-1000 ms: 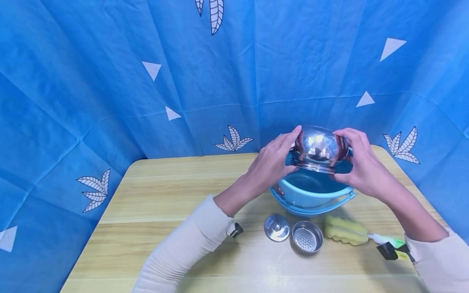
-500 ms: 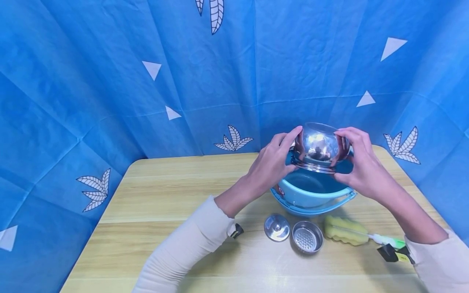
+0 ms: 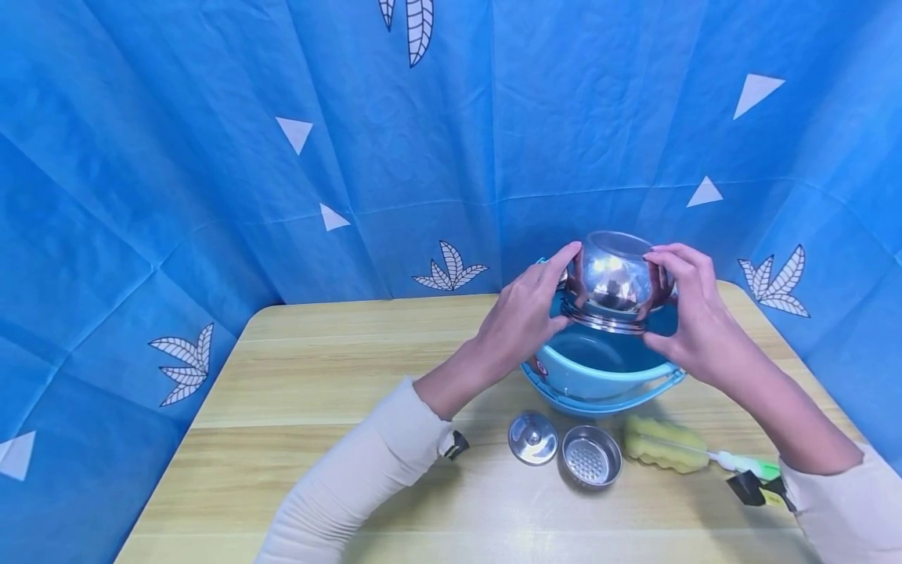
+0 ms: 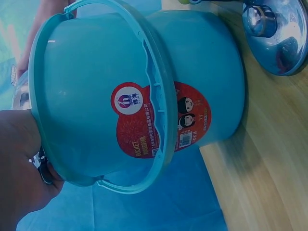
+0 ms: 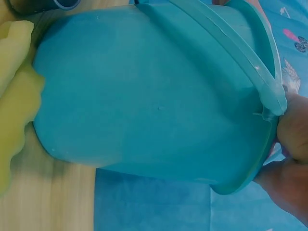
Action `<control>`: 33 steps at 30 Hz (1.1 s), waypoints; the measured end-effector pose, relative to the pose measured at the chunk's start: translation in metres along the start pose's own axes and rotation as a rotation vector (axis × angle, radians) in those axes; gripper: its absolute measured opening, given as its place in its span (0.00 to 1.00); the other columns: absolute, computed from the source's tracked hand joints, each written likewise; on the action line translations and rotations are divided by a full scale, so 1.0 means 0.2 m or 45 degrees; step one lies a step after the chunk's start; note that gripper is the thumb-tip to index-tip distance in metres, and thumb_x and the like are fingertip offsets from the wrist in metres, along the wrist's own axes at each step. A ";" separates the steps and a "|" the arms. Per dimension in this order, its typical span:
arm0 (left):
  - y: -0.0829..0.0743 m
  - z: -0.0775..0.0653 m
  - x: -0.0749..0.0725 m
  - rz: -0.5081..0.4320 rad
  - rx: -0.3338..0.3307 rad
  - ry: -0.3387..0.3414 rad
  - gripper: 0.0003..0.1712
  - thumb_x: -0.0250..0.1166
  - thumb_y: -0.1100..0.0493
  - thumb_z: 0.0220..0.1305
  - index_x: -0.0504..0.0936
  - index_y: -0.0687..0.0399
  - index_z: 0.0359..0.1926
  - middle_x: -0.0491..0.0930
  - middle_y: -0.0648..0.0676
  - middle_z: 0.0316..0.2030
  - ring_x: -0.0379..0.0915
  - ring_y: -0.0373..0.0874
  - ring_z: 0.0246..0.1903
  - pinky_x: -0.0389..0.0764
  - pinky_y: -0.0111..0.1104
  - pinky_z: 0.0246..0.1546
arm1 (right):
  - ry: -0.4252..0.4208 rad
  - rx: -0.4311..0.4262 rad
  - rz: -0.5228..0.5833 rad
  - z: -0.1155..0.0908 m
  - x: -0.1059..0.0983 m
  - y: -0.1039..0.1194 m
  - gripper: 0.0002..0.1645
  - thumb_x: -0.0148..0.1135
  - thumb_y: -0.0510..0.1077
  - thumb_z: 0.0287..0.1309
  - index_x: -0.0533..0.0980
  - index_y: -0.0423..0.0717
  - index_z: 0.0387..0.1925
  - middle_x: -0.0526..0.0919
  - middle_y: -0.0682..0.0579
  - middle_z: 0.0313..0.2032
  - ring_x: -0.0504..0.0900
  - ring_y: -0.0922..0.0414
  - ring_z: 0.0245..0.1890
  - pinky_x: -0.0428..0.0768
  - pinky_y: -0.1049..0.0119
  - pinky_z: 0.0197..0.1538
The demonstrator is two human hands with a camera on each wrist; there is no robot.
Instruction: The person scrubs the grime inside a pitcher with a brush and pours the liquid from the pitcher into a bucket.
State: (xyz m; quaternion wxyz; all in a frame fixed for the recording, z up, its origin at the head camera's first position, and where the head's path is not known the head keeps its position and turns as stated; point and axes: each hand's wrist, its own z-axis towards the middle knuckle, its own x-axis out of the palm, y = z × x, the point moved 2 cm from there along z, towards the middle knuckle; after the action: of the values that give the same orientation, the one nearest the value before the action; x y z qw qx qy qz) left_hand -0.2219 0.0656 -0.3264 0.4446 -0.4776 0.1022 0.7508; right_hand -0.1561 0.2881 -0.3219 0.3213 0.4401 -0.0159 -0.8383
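Note:
A shiny stainless steel pot (image 3: 611,278) is tipped nearly upside down over the light-blue bucket (image 3: 606,384), its rimmed mouth low and its round base uppermost. My left hand (image 3: 517,309) grips the pot's left side, thumb near the rim and fingertips up on the body. On the opposite side my right hand (image 3: 694,313) grips it the same way. In the left wrist view, the hand (image 4: 26,163) overlaps the bucket's rim, and a red label (image 4: 139,120) shows on the bucket wall. The right wrist view has that hand (image 5: 291,154) at the rim too. The pot's inside is hidden.
In front of the bucket lie a metal lid (image 3: 532,439) with a knob and a round metal strainer (image 3: 591,457). Right of these is a yellow sponge brush (image 3: 665,443) with a white-green handle. A wooden table (image 3: 317,376) carries everything, with a blue curtain (image 3: 338,141) behind.
Between both hands the pot has rolled a little further over, its base rising so that more of the bottom shows. The bucket, lid, strainer and brush stay put.

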 end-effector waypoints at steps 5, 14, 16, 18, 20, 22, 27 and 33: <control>0.00 0.00 0.00 0.005 -0.004 -0.016 0.62 0.81 0.58 0.54 0.51 0.47 0.82 0.82 0.56 0.60 0.82 0.46 0.56 0.85 0.33 0.56 | -0.059 -0.103 -0.070 0.00 0.00 0.00 0.71 0.83 0.18 0.21 0.55 0.38 0.69 0.58 0.27 0.67 0.61 0.37 0.69 0.70 0.70 0.71; 0.00 -0.01 0.01 -0.015 -0.013 -0.042 0.63 0.81 0.59 0.54 0.50 0.47 0.82 0.82 0.56 0.59 0.82 0.45 0.54 0.86 0.31 0.53 | -0.100 -0.180 -0.169 -0.01 -0.01 0.02 0.70 0.84 0.20 0.22 0.55 0.41 0.69 0.58 0.29 0.67 0.64 0.36 0.67 0.73 0.64 0.71; 0.00 -0.01 0.01 -0.018 -0.012 -0.046 0.63 0.81 0.59 0.54 0.50 0.47 0.82 0.82 0.56 0.59 0.82 0.45 0.54 0.86 0.31 0.53 | -0.089 -0.174 -0.179 -0.02 -0.01 0.02 0.68 0.82 0.19 0.25 0.55 0.40 0.69 0.57 0.28 0.67 0.64 0.36 0.67 0.75 0.57 0.70; 0.00 -0.01 0.01 -0.016 -0.010 -0.050 0.63 0.81 0.58 0.54 0.50 0.47 0.82 0.82 0.56 0.59 0.83 0.45 0.54 0.86 0.31 0.53 | -0.070 -0.165 -0.193 -0.02 -0.01 0.03 0.66 0.81 0.19 0.28 0.54 0.40 0.69 0.56 0.27 0.67 0.65 0.35 0.67 0.78 0.46 0.65; 0.00 -0.01 0.01 -0.014 -0.008 -0.054 0.63 0.81 0.58 0.54 0.50 0.48 0.81 0.82 0.57 0.59 0.83 0.46 0.54 0.85 0.30 0.53 | -0.055 -0.162 -0.205 -0.02 -0.01 0.03 0.65 0.80 0.19 0.30 0.54 0.39 0.69 0.56 0.27 0.67 0.65 0.35 0.67 0.79 0.39 0.59; 0.00 -0.01 0.01 -0.013 -0.005 -0.057 0.63 0.81 0.58 0.54 0.50 0.48 0.81 0.82 0.57 0.59 0.83 0.46 0.54 0.85 0.30 0.53 | -0.051 -0.167 -0.211 -0.02 -0.01 0.03 0.64 0.80 0.20 0.30 0.54 0.39 0.69 0.56 0.26 0.67 0.65 0.34 0.67 0.79 0.37 0.57; 0.01 -0.01 0.01 -0.020 -0.001 -0.059 0.62 0.81 0.57 0.55 0.50 0.48 0.81 0.81 0.57 0.61 0.82 0.47 0.57 0.85 0.31 0.55 | -0.060 -0.175 -0.210 -0.02 -0.01 0.03 0.64 0.80 0.19 0.30 0.54 0.40 0.69 0.56 0.27 0.67 0.65 0.34 0.67 0.79 0.35 0.56; 0.01 -0.01 0.01 -0.016 0.002 -0.056 0.62 0.80 0.57 0.55 0.50 0.49 0.81 0.81 0.57 0.61 0.82 0.46 0.57 0.84 0.30 0.55 | -0.080 -0.192 -0.199 -0.01 -0.01 0.05 0.66 0.81 0.19 0.27 0.55 0.41 0.69 0.56 0.28 0.67 0.66 0.34 0.66 0.79 0.32 0.52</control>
State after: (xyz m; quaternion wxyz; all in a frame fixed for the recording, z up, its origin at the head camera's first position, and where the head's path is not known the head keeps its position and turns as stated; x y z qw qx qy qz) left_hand -0.2213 0.0646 -0.3301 0.4519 -0.4614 0.0899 0.7581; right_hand -0.1478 0.2828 -0.3188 0.2866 0.3880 0.0714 -0.8731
